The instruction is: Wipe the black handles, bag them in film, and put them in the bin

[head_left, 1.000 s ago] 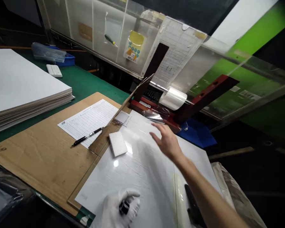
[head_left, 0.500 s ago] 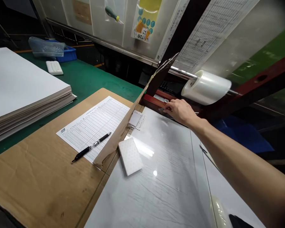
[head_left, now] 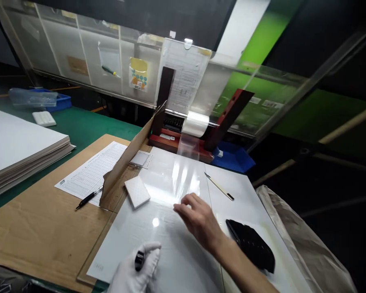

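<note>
Head cam: bare right hand [head_left: 198, 219] pinched clear plastic film [head_left: 184, 179] off the whitish roll [head_left: 197, 123], prob to keep it taut; farther from the roll, white-gloved left hand [head_left: 132, 274] clutched a small black object [head_left: 139, 260].

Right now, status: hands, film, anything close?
Left hand: gloved, holding small black object. Right hand: bare, pinching clear film running from roll. White block close, left of film.

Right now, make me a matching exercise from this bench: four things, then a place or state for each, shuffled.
1. Left hand
2. Right hand
3. Film roll
4. Pen

A. On a metal rod
B. Bare, holding clear film
C. Lying partly on the printed sheet
D. Gloved, holding a small black object

Pairs: 1-D, 2-B, 3-A, 4-C
</note>
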`<move>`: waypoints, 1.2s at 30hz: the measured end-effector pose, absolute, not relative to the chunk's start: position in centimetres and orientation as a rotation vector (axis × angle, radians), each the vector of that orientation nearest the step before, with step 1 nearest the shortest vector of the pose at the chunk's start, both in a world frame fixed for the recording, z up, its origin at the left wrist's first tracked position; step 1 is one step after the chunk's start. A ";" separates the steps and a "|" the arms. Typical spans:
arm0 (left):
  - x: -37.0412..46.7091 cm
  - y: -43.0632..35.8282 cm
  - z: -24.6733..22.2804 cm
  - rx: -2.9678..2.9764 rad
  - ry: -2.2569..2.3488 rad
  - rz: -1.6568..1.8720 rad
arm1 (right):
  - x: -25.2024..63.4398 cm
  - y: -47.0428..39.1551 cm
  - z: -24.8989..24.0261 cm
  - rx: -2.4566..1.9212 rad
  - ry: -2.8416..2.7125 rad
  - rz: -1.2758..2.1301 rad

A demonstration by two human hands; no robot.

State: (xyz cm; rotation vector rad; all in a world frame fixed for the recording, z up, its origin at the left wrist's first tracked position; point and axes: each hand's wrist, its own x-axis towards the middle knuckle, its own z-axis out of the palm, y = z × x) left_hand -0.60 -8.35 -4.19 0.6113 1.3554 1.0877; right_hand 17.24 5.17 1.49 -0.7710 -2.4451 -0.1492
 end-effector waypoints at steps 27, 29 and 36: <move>2.9 1.3 0.8 1.379 1.581 0.819 | 15.7 -11.4 -5.4 -0.889 -2.237 -0.025; 1.9 0.4 -0.5 1.402 1.551 0.808 | 16.0 -11.1 -5.2 -0.896 -2.235 -0.008; -2.6 -5.9 -1.4 1.743 1.079 0.676 | 16.5 -9.8 -2.6 -0.931 -2.166 0.245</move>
